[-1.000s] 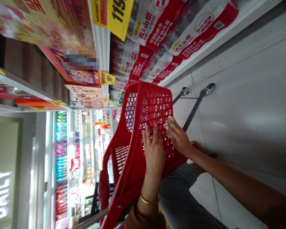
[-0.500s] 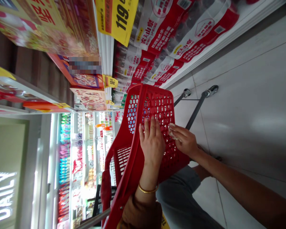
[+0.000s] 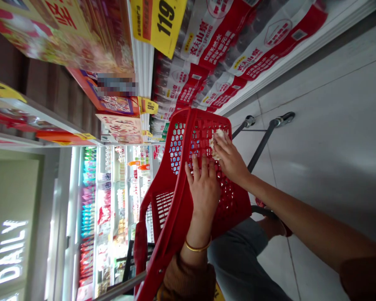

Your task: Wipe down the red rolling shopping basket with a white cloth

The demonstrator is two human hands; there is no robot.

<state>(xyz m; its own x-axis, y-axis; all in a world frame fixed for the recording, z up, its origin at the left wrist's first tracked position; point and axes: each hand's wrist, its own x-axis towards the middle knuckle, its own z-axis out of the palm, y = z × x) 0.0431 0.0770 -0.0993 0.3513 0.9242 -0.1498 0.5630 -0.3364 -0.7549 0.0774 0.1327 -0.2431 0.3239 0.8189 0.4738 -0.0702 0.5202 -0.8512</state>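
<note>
- Pinching a pale cloth (image 3: 215,142) under its fingers, the right hand (image 3: 232,161) presses it against the red basket (image 3: 200,125), high on the mesh wall.
- The left hand (image 3: 203,188) lies open and flat lower on that wall; a firm brace there suits short, overlapping wipes.

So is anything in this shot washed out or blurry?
Head view: the lit fridge shelves glare to white; the floor tiles carry soft reflections; one label is pixelated; the left hand, the right hand with its cloth and the red basket look fairly sharp.
</note>
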